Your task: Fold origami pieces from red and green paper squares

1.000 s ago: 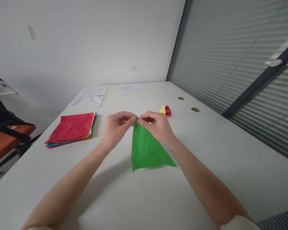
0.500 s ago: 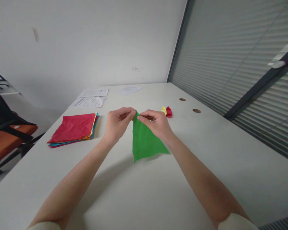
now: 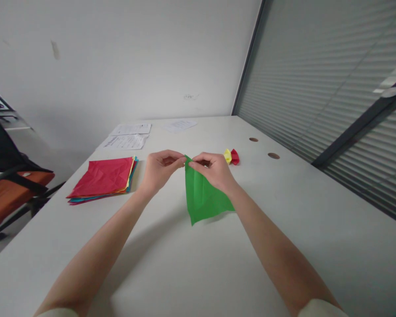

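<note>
A green sheet [image 3: 204,198], thin like tissue paper or cloth, hangs down over the white table from its pinched top edge. My left hand [image 3: 161,169] grips its upper left corner between thumb and forefinger. Right beside it, my right hand [image 3: 214,169] pinches the same top edge, fingers curled, and its wrist covers part of the sheet's right side. Beyond my right hand lie a yellow bow-like folded piece [image 3: 228,156] and a red one [image 3: 235,157], the yellow one partly hidden by that hand.
On the left of the table [image 3: 171,264] is a stack of coloured sheets [image 3: 102,178], red on top. Printed papers [image 3: 127,141] lie behind it, another sheet [image 3: 181,125] near the wall. Two round holes [image 3: 273,156] pierce the right side. An orange chair [image 3: 20,193] stands left.
The hanging lower edge of the green sheet has swung slightly to the right. Both hands keep their pinch at its top edge. The whole view has shifted a little.
</note>
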Tool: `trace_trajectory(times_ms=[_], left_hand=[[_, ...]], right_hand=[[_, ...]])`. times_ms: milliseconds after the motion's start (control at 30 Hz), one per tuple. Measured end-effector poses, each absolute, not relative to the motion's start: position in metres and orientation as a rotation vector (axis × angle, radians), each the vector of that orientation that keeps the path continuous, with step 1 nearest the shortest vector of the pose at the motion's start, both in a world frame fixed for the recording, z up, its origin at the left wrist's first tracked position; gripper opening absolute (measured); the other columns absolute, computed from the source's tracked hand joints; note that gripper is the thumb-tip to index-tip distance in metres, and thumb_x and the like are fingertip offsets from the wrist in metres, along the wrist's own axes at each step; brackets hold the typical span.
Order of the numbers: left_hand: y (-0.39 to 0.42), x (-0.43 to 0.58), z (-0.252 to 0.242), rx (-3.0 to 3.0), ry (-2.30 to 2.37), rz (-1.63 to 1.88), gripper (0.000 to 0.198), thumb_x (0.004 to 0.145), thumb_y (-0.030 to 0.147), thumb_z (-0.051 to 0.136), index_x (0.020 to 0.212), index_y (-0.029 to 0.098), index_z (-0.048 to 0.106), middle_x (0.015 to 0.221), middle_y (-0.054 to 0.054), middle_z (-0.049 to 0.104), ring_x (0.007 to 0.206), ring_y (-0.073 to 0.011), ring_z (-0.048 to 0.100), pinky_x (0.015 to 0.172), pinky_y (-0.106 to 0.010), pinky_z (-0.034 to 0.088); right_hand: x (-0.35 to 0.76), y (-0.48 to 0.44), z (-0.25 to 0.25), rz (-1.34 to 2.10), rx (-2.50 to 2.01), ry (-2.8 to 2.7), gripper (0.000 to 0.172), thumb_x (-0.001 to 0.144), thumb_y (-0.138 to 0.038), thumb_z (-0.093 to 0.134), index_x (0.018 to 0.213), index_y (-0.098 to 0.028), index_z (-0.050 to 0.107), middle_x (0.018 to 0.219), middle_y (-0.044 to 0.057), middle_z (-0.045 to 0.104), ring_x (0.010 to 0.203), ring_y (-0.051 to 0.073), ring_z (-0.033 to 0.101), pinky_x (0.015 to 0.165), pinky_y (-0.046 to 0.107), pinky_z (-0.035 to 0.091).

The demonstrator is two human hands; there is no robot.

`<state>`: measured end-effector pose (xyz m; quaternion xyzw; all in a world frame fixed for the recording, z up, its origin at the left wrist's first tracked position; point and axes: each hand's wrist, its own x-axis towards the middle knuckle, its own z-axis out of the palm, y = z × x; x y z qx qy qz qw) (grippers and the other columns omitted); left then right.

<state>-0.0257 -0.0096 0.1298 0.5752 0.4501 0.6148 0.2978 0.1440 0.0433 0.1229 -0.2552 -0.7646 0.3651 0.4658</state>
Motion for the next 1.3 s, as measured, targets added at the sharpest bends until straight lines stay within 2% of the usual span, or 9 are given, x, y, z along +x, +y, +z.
trace_trajectory(times_ms=[233,500,1300], left_hand=[[-0.007,-0.023,0.127,1.538,1.239,1.648,0.023,0.068,0.036,0.077,0.075,0.014,0.071,0.070,-0.005,0.072,0.065,-0.0158,0.066,0.065,-0.028,0.055],[-0.009,-0.020,0.129,1.572,1.204,1.684,0.022,0.069,0.035,0.077,0.073,0.014,0.071,0.067,-0.003,0.069,0.064,-0.0145,0.064,0.064,-0.027,0.053],[-0.014,-0.017,0.134,1.610,1.179,1.657,0.013,0.072,0.028,0.073,0.074,0.015,0.072,0.072,-0.004,0.070,0.068,-0.0151,0.065,0.069,-0.028,0.053]], right_hand=[[0.144,0.038,0.126,0.955,-0.638,-1.863,0.022,0.074,-0.039,0.072,0.074,-0.017,0.071,0.072,0.003,0.071,0.067,0.015,0.063,0.065,0.029,0.049],[0.140,0.032,0.128,0.970,-0.612,-1.830,0.026,0.079,-0.043,0.068,0.074,-0.018,0.070,0.073,0.003,0.070,0.070,0.015,0.062,0.066,0.028,0.048],[0.138,0.039,0.119,1.011,-0.603,-1.797,0.020,0.076,-0.037,0.070,0.074,-0.018,0.070,0.071,0.002,0.068,0.065,0.014,0.059,0.063,0.027,0.046]])
